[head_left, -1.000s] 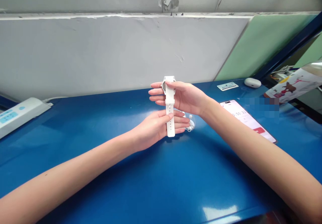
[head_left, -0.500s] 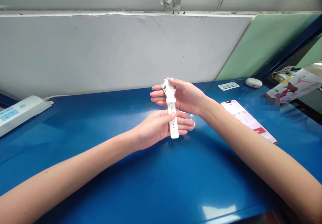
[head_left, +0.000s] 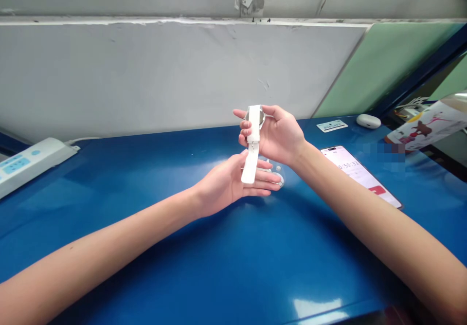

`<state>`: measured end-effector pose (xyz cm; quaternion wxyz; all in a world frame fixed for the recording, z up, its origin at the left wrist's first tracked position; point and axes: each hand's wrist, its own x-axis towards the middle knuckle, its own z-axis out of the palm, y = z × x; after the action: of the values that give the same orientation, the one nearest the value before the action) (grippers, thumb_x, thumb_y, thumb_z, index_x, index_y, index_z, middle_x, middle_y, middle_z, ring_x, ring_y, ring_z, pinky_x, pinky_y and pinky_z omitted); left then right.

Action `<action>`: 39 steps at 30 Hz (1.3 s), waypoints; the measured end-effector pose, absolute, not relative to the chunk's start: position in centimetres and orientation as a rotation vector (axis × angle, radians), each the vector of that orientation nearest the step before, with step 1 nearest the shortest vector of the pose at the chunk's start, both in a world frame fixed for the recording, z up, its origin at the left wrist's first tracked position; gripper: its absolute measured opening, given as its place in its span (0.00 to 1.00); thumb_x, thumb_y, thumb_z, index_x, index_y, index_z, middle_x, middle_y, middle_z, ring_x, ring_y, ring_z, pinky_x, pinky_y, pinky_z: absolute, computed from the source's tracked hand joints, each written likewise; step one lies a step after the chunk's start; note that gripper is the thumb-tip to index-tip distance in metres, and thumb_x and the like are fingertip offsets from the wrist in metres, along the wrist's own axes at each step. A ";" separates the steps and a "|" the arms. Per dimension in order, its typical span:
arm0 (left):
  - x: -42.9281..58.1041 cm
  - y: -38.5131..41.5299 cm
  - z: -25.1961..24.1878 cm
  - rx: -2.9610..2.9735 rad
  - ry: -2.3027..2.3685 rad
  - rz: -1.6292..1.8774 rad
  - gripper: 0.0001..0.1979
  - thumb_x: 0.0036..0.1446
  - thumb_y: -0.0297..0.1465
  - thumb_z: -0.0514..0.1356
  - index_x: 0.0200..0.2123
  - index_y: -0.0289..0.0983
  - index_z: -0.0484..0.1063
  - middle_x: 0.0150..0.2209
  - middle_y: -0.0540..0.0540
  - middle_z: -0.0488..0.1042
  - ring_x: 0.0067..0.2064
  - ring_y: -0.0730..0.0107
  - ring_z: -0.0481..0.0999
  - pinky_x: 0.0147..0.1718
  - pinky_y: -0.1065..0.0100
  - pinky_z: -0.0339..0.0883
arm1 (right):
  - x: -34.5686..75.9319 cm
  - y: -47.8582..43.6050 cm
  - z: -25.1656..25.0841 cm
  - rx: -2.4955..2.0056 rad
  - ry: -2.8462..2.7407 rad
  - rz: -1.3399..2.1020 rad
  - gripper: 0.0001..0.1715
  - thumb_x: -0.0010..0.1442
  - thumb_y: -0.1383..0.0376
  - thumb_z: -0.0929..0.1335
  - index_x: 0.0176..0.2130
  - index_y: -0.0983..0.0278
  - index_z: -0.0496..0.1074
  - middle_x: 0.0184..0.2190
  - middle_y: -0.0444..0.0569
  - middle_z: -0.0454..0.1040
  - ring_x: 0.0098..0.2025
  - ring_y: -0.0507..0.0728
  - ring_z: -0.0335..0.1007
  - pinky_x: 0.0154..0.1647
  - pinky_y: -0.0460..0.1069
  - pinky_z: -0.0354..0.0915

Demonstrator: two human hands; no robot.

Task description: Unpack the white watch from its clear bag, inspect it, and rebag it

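A white wristwatch (head_left: 254,125) is held up in front of me, its fingers and thumb gripped by my right hand (head_left: 282,133), which is closed around it near the case. The watch's white strap (head_left: 250,167) hangs down with a slight bend, and its loose end lies before the palm of my left hand (head_left: 233,181). That left hand is open, with its fingers stretched out to the right. Whether the strap touches the palm, I cannot tell. Behind the left fingertips, a clear round item (head_left: 280,171) on the table is partly hidden.
On the blue table (head_left: 204,266), a phone showing a timer (head_left: 359,174) lies to the right. Beyond it are a card (head_left: 332,126) and a white earbud case (head_left: 368,121). A white power strip (head_left: 40,162) stands at the left. A printed container (head_left: 426,123) is at the far right.
My right hand has risen slightly and moved right with the watch, its fingers curling round it. My left thumb has come off the strap, whose lower end now swings bent.
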<state>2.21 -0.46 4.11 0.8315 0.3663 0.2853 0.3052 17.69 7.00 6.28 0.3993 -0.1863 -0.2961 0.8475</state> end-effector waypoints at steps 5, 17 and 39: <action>2.2 -0.4 4.6 0.615 0.642 0.715 0.33 0.70 0.47 0.40 0.46 0.26 0.74 0.43 0.28 0.80 0.46 0.49 0.81 0.55 0.52 0.65 | 18.4 7.7 6.3 -0.511 -0.698 1.981 0.11 0.66 0.58 0.64 0.40 0.63 0.70 0.25 0.43 0.70 0.27 0.50 0.69 0.39 0.49 0.73; 2.1 -0.6 5.0 0.513 0.681 0.813 0.38 0.65 0.50 0.49 0.62 0.20 0.59 0.54 0.23 0.74 0.56 0.43 0.76 0.58 0.51 0.64 | 18.5 7.0 8.3 -0.662 -1.001 1.701 0.08 0.67 0.58 0.67 0.37 0.57 0.72 0.36 0.43 0.80 0.45 0.55 0.78 0.49 0.54 0.73; 2.5 -1.0 4.4 0.868 0.735 0.847 0.12 0.65 0.34 0.62 0.45 0.30 0.76 0.37 0.40 0.80 0.41 0.62 0.81 0.51 0.58 0.72 | 18.5 7.0 6.2 -0.609 -1.390 1.871 0.10 0.65 0.63 0.67 0.40 0.64 0.79 0.45 0.54 0.82 0.47 0.57 0.79 0.50 0.50 0.73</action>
<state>2.50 -0.97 4.41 0.7591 0.3984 0.3376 0.3887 18.47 7.04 6.23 0.3582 -0.2362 -0.5387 0.7251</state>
